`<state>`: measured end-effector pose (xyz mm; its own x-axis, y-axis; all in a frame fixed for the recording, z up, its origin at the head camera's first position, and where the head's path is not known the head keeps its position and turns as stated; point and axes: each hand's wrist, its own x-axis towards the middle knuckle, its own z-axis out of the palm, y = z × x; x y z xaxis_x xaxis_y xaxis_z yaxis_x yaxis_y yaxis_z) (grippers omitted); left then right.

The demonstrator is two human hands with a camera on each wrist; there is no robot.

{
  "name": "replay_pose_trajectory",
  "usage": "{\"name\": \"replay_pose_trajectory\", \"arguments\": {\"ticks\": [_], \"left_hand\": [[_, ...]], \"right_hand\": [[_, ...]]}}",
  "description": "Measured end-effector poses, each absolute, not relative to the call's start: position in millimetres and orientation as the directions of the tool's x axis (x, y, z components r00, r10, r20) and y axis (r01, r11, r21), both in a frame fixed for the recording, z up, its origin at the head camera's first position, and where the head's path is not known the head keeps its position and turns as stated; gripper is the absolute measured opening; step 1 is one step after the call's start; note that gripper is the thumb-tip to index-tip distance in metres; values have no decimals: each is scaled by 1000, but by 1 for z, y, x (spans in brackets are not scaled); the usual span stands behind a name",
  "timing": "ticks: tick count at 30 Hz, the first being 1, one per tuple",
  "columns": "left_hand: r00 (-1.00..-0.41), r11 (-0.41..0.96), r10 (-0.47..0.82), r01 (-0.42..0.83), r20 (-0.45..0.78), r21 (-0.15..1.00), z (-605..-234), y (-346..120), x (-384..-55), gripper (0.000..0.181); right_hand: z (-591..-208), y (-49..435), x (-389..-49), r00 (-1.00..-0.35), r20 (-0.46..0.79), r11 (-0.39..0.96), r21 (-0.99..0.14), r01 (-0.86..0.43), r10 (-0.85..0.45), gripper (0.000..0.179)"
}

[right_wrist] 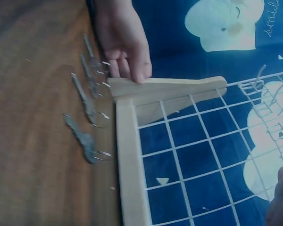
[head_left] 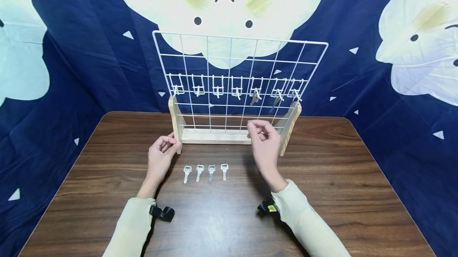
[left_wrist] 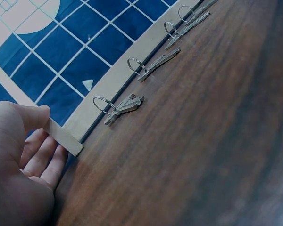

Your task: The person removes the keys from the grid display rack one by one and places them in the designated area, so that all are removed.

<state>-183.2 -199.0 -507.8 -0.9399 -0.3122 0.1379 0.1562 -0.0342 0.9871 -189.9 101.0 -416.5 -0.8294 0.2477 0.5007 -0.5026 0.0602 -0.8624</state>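
Note:
My left hand (head_left: 160,157) holds the foot of the left wooden side piece (head_left: 175,121) of a white wire grid rack, thumb in front; the left wrist view shows the thumb (left_wrist: 35,115) at its edge. In front of the grid's lower right part is my right hand (head_left: 265,141), raised, with loosely bent fingers and nothing visible in them. Several silver keys (head_left: 200,172), each with a small ring, lie in a row on the table before the rack. Another key (head_left: 255,98) hangs from a white hook on the grid, and a second hanging key (head_left: 276,102) is right of it.
A row of white hooks (head_left: 217,90) spans the wire grid (head_left: 229,56). The rack's pale wooden base bar (head_left: 214,137) rests on the brown wood table (head_left: 107,161). Behind hangs a dark blue cloth (head_left: 89,42) with cloud shapes.

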Motion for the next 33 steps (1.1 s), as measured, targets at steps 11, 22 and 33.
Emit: {"name": "replay_pose_trajectory", "arguments": {"ticks": [11, 22, 33], "left_hand": [[-940, -47, -311, 161, 139, 986, -507, -197, -184, 16], [-941, -40, -308, 163, 143, 986, -509, -199, -184, 16], [-942, -36, -309, 149, 131, 988, -508, -200, -183, 16]], "right_hand": [[-387, 106, -207, -764, 527, 51, -834, -550, 372, 17], [-376, 106, -219, -788, 515, 132, -855, -502, 338, 18], [-370, 94, -226, -800, 459, 22, -872, -490, 386, 9]]}}
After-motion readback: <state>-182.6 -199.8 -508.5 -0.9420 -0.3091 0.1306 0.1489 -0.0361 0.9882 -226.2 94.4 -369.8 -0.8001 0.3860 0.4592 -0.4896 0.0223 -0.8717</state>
